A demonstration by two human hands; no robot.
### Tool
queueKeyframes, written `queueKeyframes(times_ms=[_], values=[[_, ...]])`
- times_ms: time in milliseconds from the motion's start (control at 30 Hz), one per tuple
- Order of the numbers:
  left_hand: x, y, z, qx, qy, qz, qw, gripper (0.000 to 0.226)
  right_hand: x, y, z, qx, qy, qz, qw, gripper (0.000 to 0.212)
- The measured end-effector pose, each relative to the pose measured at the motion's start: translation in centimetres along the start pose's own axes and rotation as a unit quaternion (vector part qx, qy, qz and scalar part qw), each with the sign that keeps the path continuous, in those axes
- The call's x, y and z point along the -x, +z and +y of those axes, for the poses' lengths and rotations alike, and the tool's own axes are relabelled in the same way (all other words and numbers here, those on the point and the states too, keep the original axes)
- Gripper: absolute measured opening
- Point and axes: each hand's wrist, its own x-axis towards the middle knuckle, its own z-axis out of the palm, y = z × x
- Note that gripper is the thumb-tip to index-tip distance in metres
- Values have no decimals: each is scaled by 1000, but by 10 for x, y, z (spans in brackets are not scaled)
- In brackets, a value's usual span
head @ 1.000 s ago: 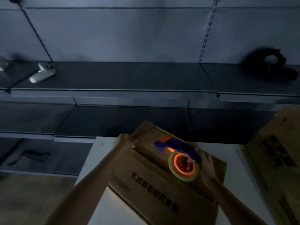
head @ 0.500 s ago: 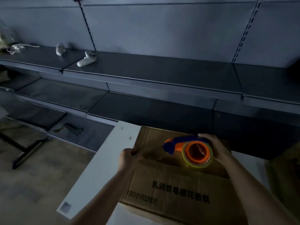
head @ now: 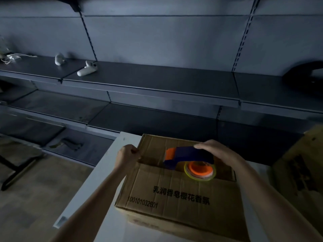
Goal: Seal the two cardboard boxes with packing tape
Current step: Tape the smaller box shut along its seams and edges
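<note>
Cardboard box flaps gape, your left hand pinching its left edge, right hand gripping the tape dispenser: pull skewed and the seal could wrinkle.

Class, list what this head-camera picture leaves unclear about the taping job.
Head view only.
Second box: cut off by the right edge, in shadow.
Seam of the near box: partly hidden under the tape dispenser and right hand.
What, if anything, the left hand pinches: curled fingers hide it.
</note>
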Motion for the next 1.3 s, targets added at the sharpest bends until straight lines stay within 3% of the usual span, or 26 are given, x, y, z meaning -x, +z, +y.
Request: queueKeyframes(times_ms=[100, 300, 400, 500, 600, 933, 1033, 1200, 1300], values=[[0, -6, 1, 24, 19, -27, 999, 12, 12, 7, -1, 45, -36, 29, 998, 55], [-12, -19, -6, 45, 27, -37, 998, 30, 35, 16, -1, 37, -106, 56, 992, 44], [-21, -41, -22, 44, 19, 8, 999, 31, 46, 7, 6, 43, -137, 77, 987, 42], [-32, -58, -43, 81, 19, -2, 997, 32, 58, -11, 15, 14, -126, 101, 987, 29], [-34, -47, -47, 45, 20, -28, 998, 31, 56, -14, 17, 52, -112, 90, 988, 22], [-47, -33, -67, 7, 36, -44, 998, 36, 44, 8, 29, 90, -72, 102, 988, 86], [-51, -29, -71, 2, 37, -54, 998, 35, 43, 8, 31, 89, -67, 108, 988, 95], [-54, -25, -76, 0, 37, -71, 997, 35, 40, 14, 33, 102, -70, 109, 986, 92], [-55, -22, -82, -9, 35, -74, 997, 34, 39, 16, 31, 104, -63, 115, 986, 73]])
